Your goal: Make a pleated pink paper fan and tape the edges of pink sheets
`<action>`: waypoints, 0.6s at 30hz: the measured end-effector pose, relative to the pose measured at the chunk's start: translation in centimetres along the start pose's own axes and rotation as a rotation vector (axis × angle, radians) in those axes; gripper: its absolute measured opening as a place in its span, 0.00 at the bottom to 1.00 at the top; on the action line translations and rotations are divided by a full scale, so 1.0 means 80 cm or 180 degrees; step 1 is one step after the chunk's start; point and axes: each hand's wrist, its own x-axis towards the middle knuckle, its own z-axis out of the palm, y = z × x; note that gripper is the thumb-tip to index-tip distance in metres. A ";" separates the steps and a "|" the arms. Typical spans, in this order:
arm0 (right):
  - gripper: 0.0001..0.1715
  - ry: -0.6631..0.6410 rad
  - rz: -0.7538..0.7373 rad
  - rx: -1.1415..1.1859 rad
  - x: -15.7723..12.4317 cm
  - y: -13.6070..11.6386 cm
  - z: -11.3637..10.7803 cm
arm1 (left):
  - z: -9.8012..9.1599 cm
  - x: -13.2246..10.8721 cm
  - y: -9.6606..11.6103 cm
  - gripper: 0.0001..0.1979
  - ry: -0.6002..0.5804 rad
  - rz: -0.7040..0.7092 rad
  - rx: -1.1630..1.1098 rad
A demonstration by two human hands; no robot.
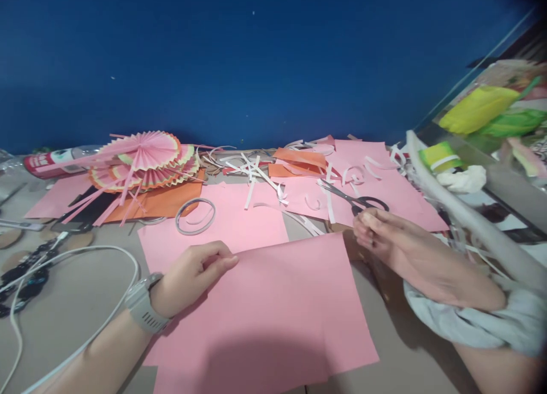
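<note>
My left hand (pixel 203 274), with a watch on its wrist, pinches the upper edge of a pink paper sheet (pixel 282 303) between thumb and fingers. The sheet lies over other pink paper, and a shadow falls across its lower part. My right hand (pixel 397 246) is to the right of the sheet, above the table, with its fingers closed at the handles of a pair of scissors (pixel 348 197). One black handle loop shows beyond the fingers; the other is partly hidden. The blades point up and left, over pink paper and curled strips.
Pleated paper rosettes (pixel 145 160) lie at the back left by a bottle (pixel 55 160). A tape roll (pixel 195 216) rests on pink paper. White paper strips (pixel 256 171) and orange paper (pixel 297 161) are behind. A white cable (pixel 132 257) loops at left. Packets (pixel 478 109) stand at right.
</note>
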 end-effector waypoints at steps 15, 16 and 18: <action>0.13 0.0277 -0.0378 -0.0827 -0.012 0.002 0.035 | -0.001 0.000 0.006 0.15 -0.0123 -0.0081 0.0141; 0.12 0.0525 -0.0601 -0.0890 -0.012 0.002 0.034 | -0.002 0.000 0.007 0.15 -0.0020 -0.0095 0.0152; 0.08 0.0989 -0.1282 -0.1360 -0.013 0.004 0.033 | -0.007 0.002 0.007 0.13 0.0299 -0.0128 0.0118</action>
